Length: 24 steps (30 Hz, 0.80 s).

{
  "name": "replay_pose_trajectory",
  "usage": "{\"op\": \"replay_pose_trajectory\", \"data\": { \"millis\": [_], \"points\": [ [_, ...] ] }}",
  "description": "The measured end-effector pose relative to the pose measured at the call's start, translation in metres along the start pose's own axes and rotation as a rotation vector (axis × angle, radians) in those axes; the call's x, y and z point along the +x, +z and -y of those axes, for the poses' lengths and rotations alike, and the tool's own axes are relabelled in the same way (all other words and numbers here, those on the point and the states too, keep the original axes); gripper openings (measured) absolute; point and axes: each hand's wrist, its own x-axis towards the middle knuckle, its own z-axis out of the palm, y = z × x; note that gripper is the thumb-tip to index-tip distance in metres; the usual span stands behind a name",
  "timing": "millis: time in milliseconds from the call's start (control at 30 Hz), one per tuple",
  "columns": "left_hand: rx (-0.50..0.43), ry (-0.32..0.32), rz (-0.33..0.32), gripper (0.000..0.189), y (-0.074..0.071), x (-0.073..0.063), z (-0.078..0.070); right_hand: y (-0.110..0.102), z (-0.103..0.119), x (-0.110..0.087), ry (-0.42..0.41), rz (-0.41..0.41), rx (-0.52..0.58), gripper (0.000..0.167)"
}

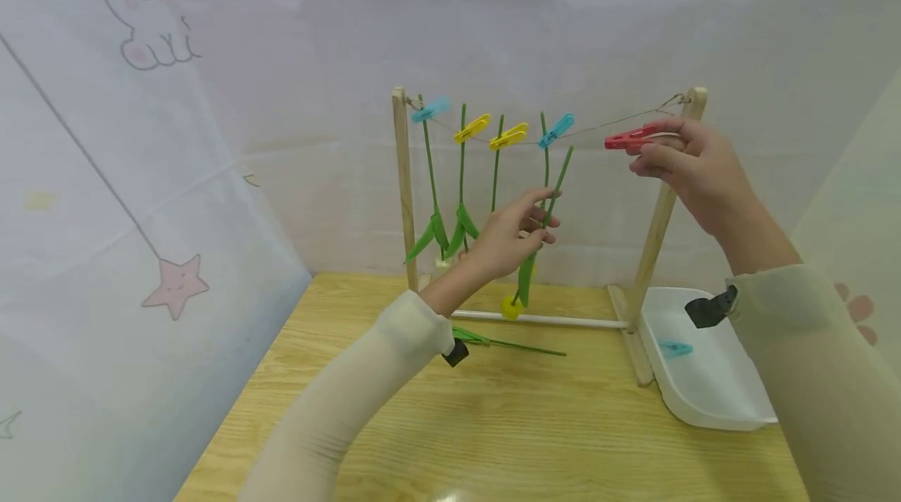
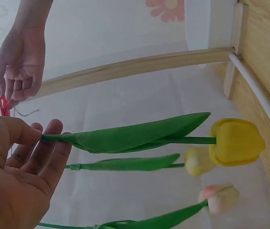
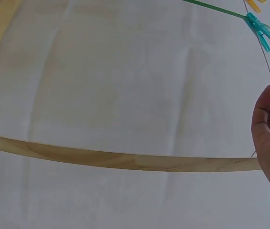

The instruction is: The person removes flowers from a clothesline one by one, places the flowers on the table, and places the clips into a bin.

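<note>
My left hand pinches the green stem of an artificial tulip with a yellow head. The flower hangs head down, and its stem end rises just right of the blue clothespin on the string. Farther right, my right hand grips a red clothespin between thumb and fingers, close to the string near the right post. Several tulips hang upside down from the string's left part, held by blue and yellow clothespins. Behind the held tulip, a pale yellow tulip and a pinkish one show.
The string runs between two wooden posts joined low down by a white rod. On the wooden table lies another green stem, partly hidden by my left sleeve. A white tray at the right contains a blue clothespin.
</note>
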Motion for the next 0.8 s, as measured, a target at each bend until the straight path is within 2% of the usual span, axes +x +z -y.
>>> {"op": "replay_pose_trajectory", "data": {
  "millis": [267,567,800],
  "points": [
    [0.122,0.023,0.025,0.062,-0.005,-0.018,0.004,-0.009,-0.012,-0.017,-0.015,0.019,0.035,0.028],
    [0.327,0.114,0.004,0.064,-0.007,-0.041,0.013,-0.027,-0.027,-0.041,-0.005,0.009,0.053,0.027],
    [0.416,0.155,0.01,0.062,-0.009,-0.054,0.021,-0.04,-0.035,-0.056,-0.022,0.024,0.101,0.025]
  ]
}}
